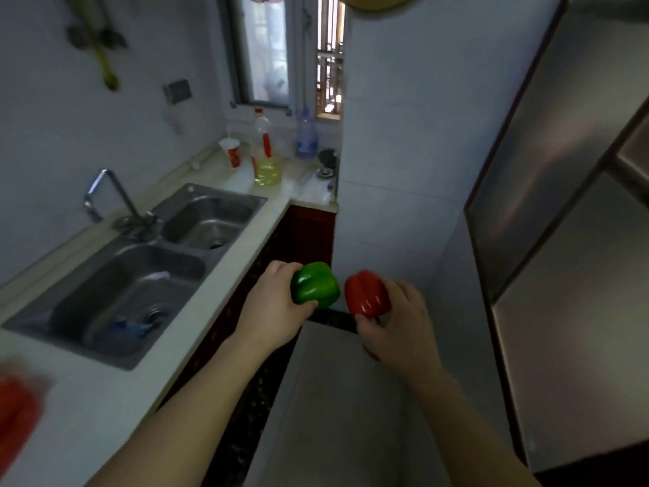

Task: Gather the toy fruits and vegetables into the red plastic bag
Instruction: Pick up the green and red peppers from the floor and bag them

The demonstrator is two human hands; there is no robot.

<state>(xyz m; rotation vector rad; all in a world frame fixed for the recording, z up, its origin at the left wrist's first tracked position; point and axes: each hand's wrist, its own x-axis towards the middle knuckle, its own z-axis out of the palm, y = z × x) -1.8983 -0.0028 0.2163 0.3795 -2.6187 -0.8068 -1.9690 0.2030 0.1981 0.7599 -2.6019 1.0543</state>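
Nearest the camera, at the lower left edge, a blurred red mass [15, 413] lies on the pale kitchen countertop [105, 398]; its form cannot be made out, so whether it is the bag cannot be told. Both forearms extend forward over the aisle floor. The left hand [277, 307] is closed around a glossy green toy bell pepper [316, 284], thumb below and fingers behind it. The right hand [400, 321] is clamped on a glossy red toy bell pepper [367, 293], fingers wrapped over its right side. The two peppers are just beside each other, apart, held in the air beyond the counter edge.

Left of the hands, a stainless steel double-bowl sink [147, 275] is set into the countertop. The near bowl holds a small blue item by the drain, too blurred to identify. A metal tap [112, 198] stands behind it.

Farther back on the counter stand a clear plastic bottle part-filled with yellow liquid [267, 152], a white cup with red print [231, 152], illegible, and a blue-tinted plastic bottle [307, 135].
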